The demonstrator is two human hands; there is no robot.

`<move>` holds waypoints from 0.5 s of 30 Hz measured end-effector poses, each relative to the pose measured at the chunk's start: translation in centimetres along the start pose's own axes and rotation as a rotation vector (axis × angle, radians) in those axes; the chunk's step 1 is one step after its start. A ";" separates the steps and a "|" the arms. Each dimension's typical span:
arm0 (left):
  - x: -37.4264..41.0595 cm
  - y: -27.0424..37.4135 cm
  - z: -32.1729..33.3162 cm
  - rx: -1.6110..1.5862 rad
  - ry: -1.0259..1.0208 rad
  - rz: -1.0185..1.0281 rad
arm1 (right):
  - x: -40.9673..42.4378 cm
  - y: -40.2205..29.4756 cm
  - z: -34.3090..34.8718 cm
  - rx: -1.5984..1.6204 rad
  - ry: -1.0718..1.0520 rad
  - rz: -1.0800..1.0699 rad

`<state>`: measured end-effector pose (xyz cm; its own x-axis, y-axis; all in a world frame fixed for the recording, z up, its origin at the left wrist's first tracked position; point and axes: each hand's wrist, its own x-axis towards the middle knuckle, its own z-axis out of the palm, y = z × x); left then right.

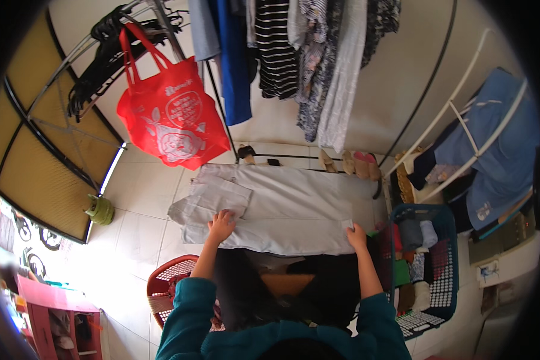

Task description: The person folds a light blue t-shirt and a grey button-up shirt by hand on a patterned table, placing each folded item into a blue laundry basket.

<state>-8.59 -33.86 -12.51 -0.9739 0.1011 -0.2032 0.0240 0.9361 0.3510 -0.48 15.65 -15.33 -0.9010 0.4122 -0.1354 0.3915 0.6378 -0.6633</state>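
A light grey garment [292, 202] lies spread out in front of me, its left end partly folded over in layers. My left hand [222, 226] rests on the cloth near the folded part, its fingers apart. At the garment's right end, my right hand [356, 236] pinches the near corner between thumb and fingers. What supports the garment is mostly hidden beneath it. My dark-clothed legs are just below its near edge.
At the right stands a dark teal plastic basket [454, 270] of folded clothes, at the left a red basket [150, 285]. A red bag [175, 117], black hangers [103, 58] and hanging clothes [276, 54] are beyond. Shoes [362, 166] stand behind the garment.
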 end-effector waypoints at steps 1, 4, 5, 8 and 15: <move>0.9 -0.4 -1.5 -0.025 -0.077 -0.031 | -0.3 -0.8 0.1 -0.098 0.052 -0.015; 2.9 -4.9 -2.8 -0.012 0.365 -0.208 | -2.3 -5.4 0.3 -0.080 0.151 0.043; 3.4 -6.4 -3.1 -0.006 0.492 -0.263 | -2.3 -6.0 0.5 -0.080 0.181 0.057; 5.3 -6.8 -3.1 0.050 0.502 -0.451 | -1.6 -3.8 1.2 -0.088 0.233 -0.028; 5.1 -3.9 -6.2 -0.246 0.860 -0.285 | -1.9 -4.2 -0.3 0.041 0.320 -0.215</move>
<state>-15.05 -39.08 -9.24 -0.7702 -0.4969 0.3999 -0.1940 0.7798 0.5952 -0.35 12.41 -12.07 -0.8552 0.4582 0.2422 0.1866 0.7082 -0.6809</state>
